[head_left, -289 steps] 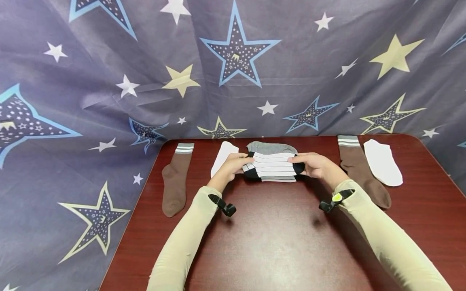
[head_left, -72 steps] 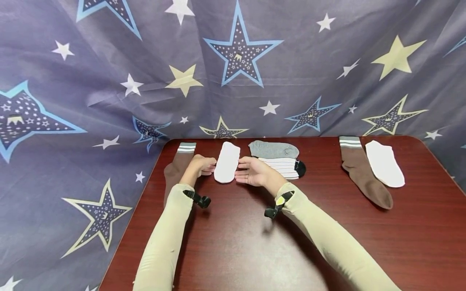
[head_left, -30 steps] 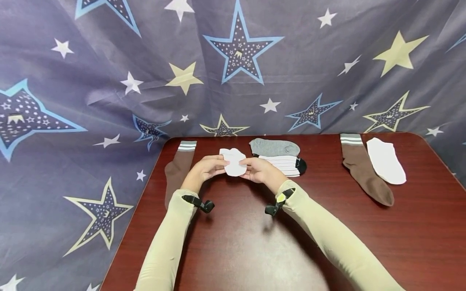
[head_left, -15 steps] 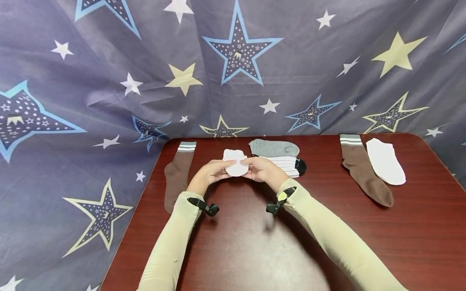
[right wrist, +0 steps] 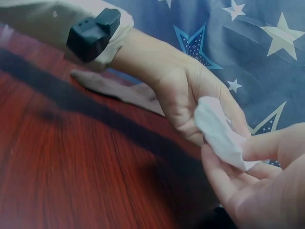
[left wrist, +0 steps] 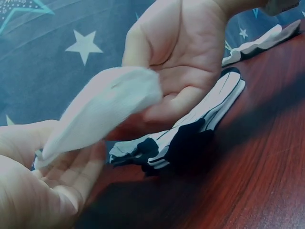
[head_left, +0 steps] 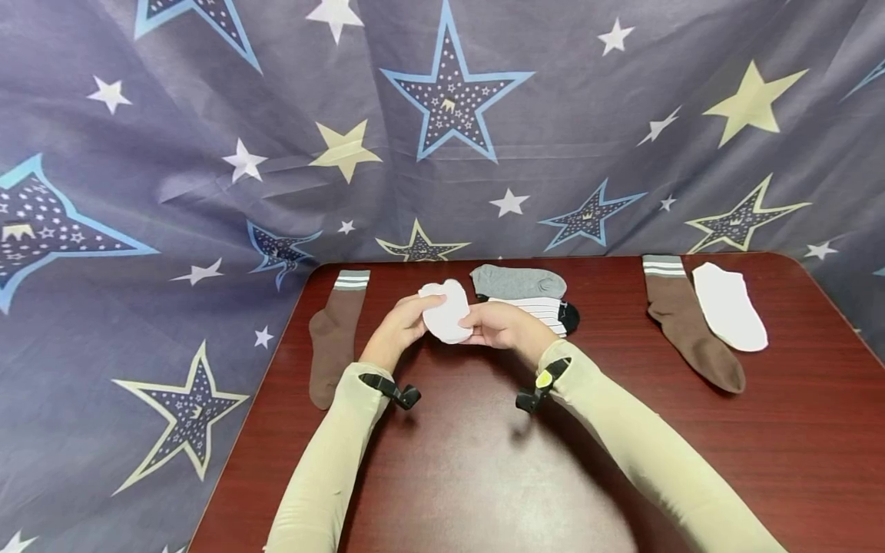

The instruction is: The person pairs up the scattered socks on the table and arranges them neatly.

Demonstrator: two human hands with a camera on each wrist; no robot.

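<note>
Both hands hold a white ankle sock above the back of the table, left of centre. It is doubled into a short, rounded bundle and tilted. My left hand grips its left side, with the thumb lying across the top. On the lower right edge, my right hand pinches it between thumb and fingers. In the left wrist view the sock spans the gap between the two palms. The right wrist view shows the right fingers at one end of the sock.
A grey sock and a striped white sock with black ends lie right of the hands. One brown sock is at the left; another brown sock and a white sock are at the right. A star-patterned curtain hangs behind.
Earlier both hands held the striped sock; it now lies by the grey one. The white sock, flat on the table before, was picked up and doubled over, and has just tilted in the hands.
</note>
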